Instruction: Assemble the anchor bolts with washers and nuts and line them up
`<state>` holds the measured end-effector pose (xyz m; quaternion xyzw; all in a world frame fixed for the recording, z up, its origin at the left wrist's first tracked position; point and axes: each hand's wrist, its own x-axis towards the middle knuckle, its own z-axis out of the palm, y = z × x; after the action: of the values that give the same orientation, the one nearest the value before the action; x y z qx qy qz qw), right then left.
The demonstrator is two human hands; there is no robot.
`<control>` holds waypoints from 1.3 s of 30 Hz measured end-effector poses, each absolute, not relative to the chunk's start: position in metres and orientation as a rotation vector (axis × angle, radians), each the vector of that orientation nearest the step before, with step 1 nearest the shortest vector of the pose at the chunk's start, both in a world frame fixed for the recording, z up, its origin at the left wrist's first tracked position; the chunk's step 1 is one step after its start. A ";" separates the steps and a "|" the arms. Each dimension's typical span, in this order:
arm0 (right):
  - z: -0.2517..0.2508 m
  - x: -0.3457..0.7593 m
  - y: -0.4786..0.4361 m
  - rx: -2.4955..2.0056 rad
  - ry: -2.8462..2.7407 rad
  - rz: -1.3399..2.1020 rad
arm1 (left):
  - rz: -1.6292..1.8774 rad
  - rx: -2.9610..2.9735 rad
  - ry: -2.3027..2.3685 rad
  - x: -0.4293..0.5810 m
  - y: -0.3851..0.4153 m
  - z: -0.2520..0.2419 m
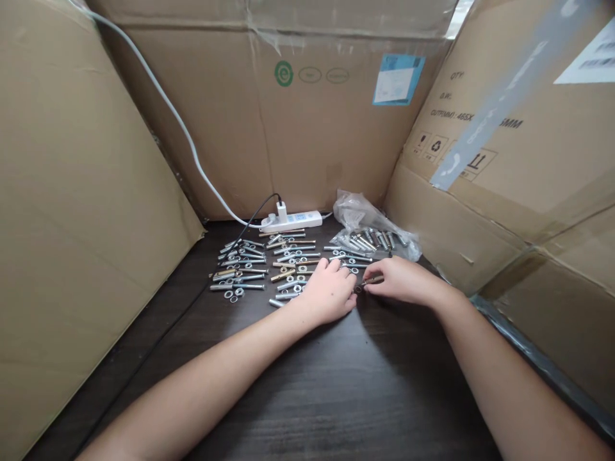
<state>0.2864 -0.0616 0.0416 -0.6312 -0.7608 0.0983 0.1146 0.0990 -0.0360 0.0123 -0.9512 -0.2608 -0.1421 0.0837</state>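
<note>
My right hand [401, 280] pinches a brownish-gold bolt [375, 280] between thumb and fingers, its thin end pointing left. Close to that end is a small ring washer [358, 289], at the fingertips of my left hand [331, 291]. The left fingers are bent and drawn together over the dark table; what they grip is mostly hidden. Rows of loose bolts and metal sleeves [287, 296] lie left of and beyond my left hand, with nuts and washers [228, 294] among them. More long bolts [350, 250] lie just past both hands.
A clear plastic bag [358, 211] with several bolts [379, 240] rests at the back right. Behind the rows stands a white power strip [300, 221] with a plugged-in charger [281, 211]. A black cable [182, 314] crosses the table's left side. Cardboard walls [307, 141] enclose three sides.
</note>
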 end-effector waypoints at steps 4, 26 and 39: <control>0.045 0.290 -0.061 -1.958 -2.308 0.379 | -0.418 -2.822 -0.790 0.098 -0.034 0.008; 0.060 0.281 -0.065 -2.289 -2.203 0.228 | -0.368 -2.883 -0.734 0.096 -0.036 0.012; 0.059 0.266 -0.064 -2.061 -2.126 0.180 | -0.408 -2.869 -0.628 0.097 -0.033 0.004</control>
<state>0.2658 -0.0638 0.0589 -0.6921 -0.7139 0.0604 0.0875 0.0973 -0.0325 0.0039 -0.9638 -0.2108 -0.1372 0.0880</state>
